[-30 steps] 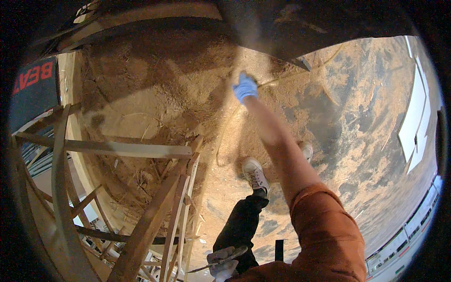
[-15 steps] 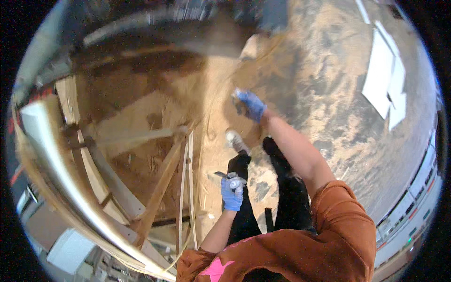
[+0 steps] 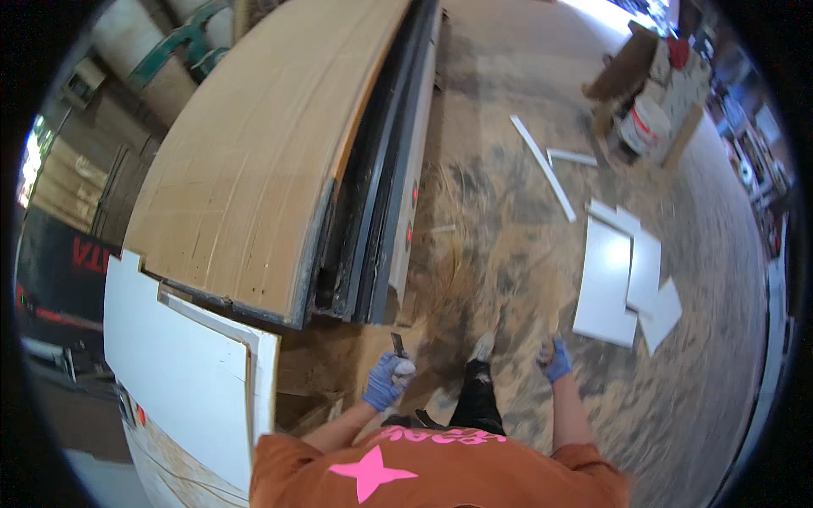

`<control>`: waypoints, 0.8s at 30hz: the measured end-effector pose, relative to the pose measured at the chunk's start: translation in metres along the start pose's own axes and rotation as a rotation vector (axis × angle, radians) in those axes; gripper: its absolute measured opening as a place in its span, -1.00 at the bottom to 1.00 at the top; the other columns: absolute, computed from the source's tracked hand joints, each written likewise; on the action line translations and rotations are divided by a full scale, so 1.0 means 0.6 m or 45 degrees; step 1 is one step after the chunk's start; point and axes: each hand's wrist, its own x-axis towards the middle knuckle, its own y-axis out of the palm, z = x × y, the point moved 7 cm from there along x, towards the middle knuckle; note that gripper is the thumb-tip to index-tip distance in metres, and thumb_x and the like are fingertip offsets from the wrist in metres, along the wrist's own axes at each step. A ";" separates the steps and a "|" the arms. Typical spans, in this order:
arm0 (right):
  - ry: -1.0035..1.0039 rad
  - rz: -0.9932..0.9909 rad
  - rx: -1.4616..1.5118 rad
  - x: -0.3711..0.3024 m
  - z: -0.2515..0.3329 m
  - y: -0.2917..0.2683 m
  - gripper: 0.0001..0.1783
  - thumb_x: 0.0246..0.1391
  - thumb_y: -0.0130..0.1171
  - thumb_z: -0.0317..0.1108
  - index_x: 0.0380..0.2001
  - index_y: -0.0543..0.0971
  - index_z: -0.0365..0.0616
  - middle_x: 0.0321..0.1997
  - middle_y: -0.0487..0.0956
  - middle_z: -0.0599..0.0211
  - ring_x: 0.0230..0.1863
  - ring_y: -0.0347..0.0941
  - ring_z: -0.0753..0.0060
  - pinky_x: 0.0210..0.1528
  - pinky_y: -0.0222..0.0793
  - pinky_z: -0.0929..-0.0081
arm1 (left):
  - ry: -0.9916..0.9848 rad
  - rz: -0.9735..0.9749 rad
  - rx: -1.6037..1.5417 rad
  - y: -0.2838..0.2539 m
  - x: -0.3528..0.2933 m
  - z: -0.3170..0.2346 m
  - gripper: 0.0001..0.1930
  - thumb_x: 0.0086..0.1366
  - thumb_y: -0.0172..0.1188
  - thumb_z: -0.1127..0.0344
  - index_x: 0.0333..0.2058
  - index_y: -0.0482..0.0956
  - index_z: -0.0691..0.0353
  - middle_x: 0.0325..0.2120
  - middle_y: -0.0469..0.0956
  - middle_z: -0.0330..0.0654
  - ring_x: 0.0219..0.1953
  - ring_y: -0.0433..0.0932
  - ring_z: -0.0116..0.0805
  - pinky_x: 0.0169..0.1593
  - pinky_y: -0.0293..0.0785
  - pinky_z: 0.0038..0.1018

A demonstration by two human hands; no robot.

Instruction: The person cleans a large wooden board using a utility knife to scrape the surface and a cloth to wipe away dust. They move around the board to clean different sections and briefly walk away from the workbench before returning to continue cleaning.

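In my left hand (image 3: 384,383), wearing a blue glove, the fingers are wrapped round a tool with a short dark flat blade (image 3: 398,344), like a putty knife or scraper. A small whitish thing (image 3: 406,367) shows at the same grip; its kind is not clear. My right hand (image 3: 556,362), also in a blue glove, hangs over the dusty floor with fingers curled. Something small and brownish-grey seems to show at its fingers, too blurred to name. A white board (image 3: 186,356) lies to the left of my left hand.
A large wood-topped machine table (image 3: 262,144) with dark metal rails (image 3: 373,195) stands ahead on the left. White panel pieces (image 3: 605,271) and a white strip (image 3: 544,169) lie on the sawdust-covered floor (image 3: 500,254). A white bucket (image 3: 645,127) stands far right among boards.
The view has turned, with the machine table now ahead and the white board at left. My right arm has drawn back from its forward reach. My left hand still holds the bladed tool.
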 end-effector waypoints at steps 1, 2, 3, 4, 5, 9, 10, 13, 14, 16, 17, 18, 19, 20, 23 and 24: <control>0.019 0.033 0.076 0.003 0.042 0.008 -0.72 0.11 0.12 -0.01 -0.44 0.37 0.07 -0.61 0.34 0.53 -0.73 0.10 0.59 -0.72 0.06 0.64 | 0.137 -0.048 0.168 0.008 0.041 -0.019 -0.76 0.11 0.19 0.29 -0.26 0.46 0.23 -0.38 0.46 -0.08 -0.31 0.50 -0.14 -0.23 0.46 -0.34; 0.004 -0.068 0.048 0.016 0.084 -0.007 -0.70 0.11 0.10 0.01 -0.46 0.37 0.07 -0.63 0.33 0.55 -0.74 0.09 0.60 -0.72 0.05 0.65 | 0.265 -0.077 0.334 0.027 0.085 -0.042 -0.76 0.11 0.19 0.30 -0.26 0.46 0.24 -0.39 0.45 -0.08 -0.31 0.49 -0.14 -0.22 0.45 -0.34; -0.006 -0.171 0.035 0.034 0.118 -0.027 -0.68 0.11 0.09 0.04 -0.48 0.36 0.08 -0.64 0.32 0.56 -0.75 0.08 0.61 -0.72 0.04 0.65 | 0.422 -0.160 0.406 0.039 0.124 -0.084 -0.78 0.11 0.19 0.32 -0.26 0.46 0.25 -0.40 0.42 -0.07 -0.30 0.47 -0.11 -0.22 0.42 -0.34; -0.005 -0.292 0.010 0.040 0.150 -0.030 -0.66 0.12 0.08 0.07 -0.51 0.36 0.09 -0.66 0.31 0.58 -0.75 0.07 0.62 -0.72 0.03 0.65 | 0.396 -0.219 0.310 0.055 0.160 -0.102 -0.78 0.11 0.18 0.34 -0.25 0.45 0.24 -0.41 0.42 -0.09 -0.33 0.47 -0.16 -0.24 0.41 -0.37; 0.015 -0.236 0.086 0.053 0.182 -0.013 -0.65 0.13 0.06 0.07 -0.50 0.39 0.08 -0.66 0.31 0.58 -0.76 0.06 0.63 -0.72 0.03 0.65 | 0.370 -0.282 0.214 0.072 0.196 -0.124 -0.78 0.12 0.17 0.36 -0.24 0.45 0.24 -0.42 0.42 -0.12 -0.35 0.46 -0.21 -0.25 0.41 -0.41; 0.121 0.077 0.307 0.121 0.321 0.100 -0.65 0.14 0.03 0.08 -0.51 0.42 0.09 -0.70 0.27 0.60 -0.79 0.04 0.64 -0.72 0.03 0.65 | 0.069 -0.500 -0.398 0.153 0.340 -0.138 -0.73 0.17 0.19 0.38 -0.16 0.41 0.26 -0.41 0.41 -0.25 -0.42 0.39 -0.54 -0.35 0.36 -0.57; 0.133 0.178 0.383 0.153 0.351 0.121 -0.66 0.13 0.04 0.08 -0.51 0.42 0.10 -0.71 0.24 0.60 -0.80 0.04 0.64 -0.73 0.04 0.64 | 0.129 -0.510 -0.510 0.171 0.378 -0.159 -0.71 0.17 0.20 0.31 -0.15 0.43 0.26 -0.40 0.43 -0.20 -0.39 0.42 -0.46 -0.30 0.39 -0.51; 0.238 0.510 0.468 0.255 0.441 0.217 -0.62 0.19 -0.06 0.09 -0.51 0.45 0.07 -0.70 0.29 0.59 -0.78 0.08 0.67 -0.71 0.07 0.65 | 0.249 -0.695 -0.386 0.191 0.494 -0.169 -0.70 0.17 0.20 0.26 -0.16 0.44 0.27 -0.38 0.46 -0.16 -0.35 0.46 -0.33 -0.23 0.40 -0.43; 0.268 0.542 0.498 0.293 0.471 0.249 -0.61 0.19 -0.07 0.10 -0.50 0.45 0.07 -0.69 0.30 0.58 -0.78 0.09 0.67 -0.71 0.08 0.65 | 0.238 -0.711 -0.409 0.195 0.533 -0.174 -0.69 0.17 0.20 0.26 -0.15 0.44 0.27 -0.38 0.46 -0.14 -0.35 0.47 -0.29 -0.22 0.40 -0.42; 0.255 0.635 0.479 0.371 0.554 0.311 -0.60 0.20 -0.08 0.07 -0.54 0.43 0.03 -0.72 0.28 0.60 -0.77 0.10 0.67 -0.70 0.08 0.62 | 0.245 -0.744 -0.390 0.201 0.624 -0.186 -0.69 0.16 0.20 0.26 -0.15 0.45 0.26 -0.37 0.47 -0.10 -0.33 0.48 -0.22 -0.20 0.40 -0.40; 0.263 0.653 0.491 0.411 0.602 0.341 -0.60 0.21 -0.08 0.05 -0.55 0.42 0.03 -0.74 0.26 0.60 -0.77 0.09 0.67 -0.70 0.07 0.62 | 0.260 -0.765 -0.342 0.201 0.668 -0.197 -0.68 0.15 0.21 0.25 -0.15 0.45 0.26 -0.36 0.47 -0.07 -0.32 0.48 -0.18 -0.20 0.40 -0.39; 0.282 0.630 0.512 0.451 0.638 0.360 -0.60 0.21 -0.08 0.04 -0.57 0.40 0.02 -0.76 0.24 0.60 -0.77 0.09 0.66 -0.69 0.06 0.61 | 0.235 -0.774 -0.288 0.202 0.718 -0.198 -0.67 0.14 0.21 0.25 -0.15 0.45 0.26 -0.35 0.47 -0.05 -0.31 0.48 -0.14 -0.19 0.40 -0.38; 0.155 0.534 0.378 0.491 0.681 0.376 -0.59 0.21 -0.09 0.03 -0.59 0.36 0.02 -0.77 0.21 0.59 -0.78 0.05 0.67 -0.69 0.00 0.61 | 0.265 -0.769 -0.206 0.199 0.769 -0.212 -0.67 0.13 0.22 0.27 -0.15 0.45 0.26 -0.35 0.47 -0.06 -0.31 0.48 -0.17 -0.19 0.40 -0.39; 0.207 0.502 0.387 0.514 0.720 0.391 -0.57 0.22 -0.10 0.03 -0.63 0.32 0.02 -0.77 0.17 0.60 -0.79 0.02 0.68 -0.68 -0.04 0.61 | 0.297 -0.765 -0.124 0.197 0.823 -0.226 -0.67 0.12 0.23 0.29 -0.15 0.45 0.27 -0.34 0.47 -0.08 -0.30 0.47 -0.21 -0.18 0.40 -0.41; 0.122 0.436 0.484 0.587 0.835 0.431 -0.56 0.20 -0.08 0.04 -0.64 0.28 0.02 -0.77 0.15 0.58 -0.79 0.01 0.67 -0.67 -0.02 0.60 | 0.290 -0.720 0.074 0.214 0.998 -0.296 -0.67 0.08 0.27 0.32 -0.16 0.48 0.25 -0.34 0.46 -0.10 -0.28 0.46 -0.24 -0.18 0.40 -0.42; 0.119 0.393 0.434 0.603 0.859 0.452 -0.56 0.19 -0.07 0.04 -0.64 0.28 0.01 -0.77 0.15 0.57 -0.79 0.01 0.67 -0.67 0.00 0.59 | 0.293 -0.685 0.057 0.212 1.037 -0.332 -0.66 0.07 0.27 0.31 -0.16 0.48 0.24 -0.33 0.46 -0.10 -0.28 0.46 -0.23 -0.18 0.40 -0.42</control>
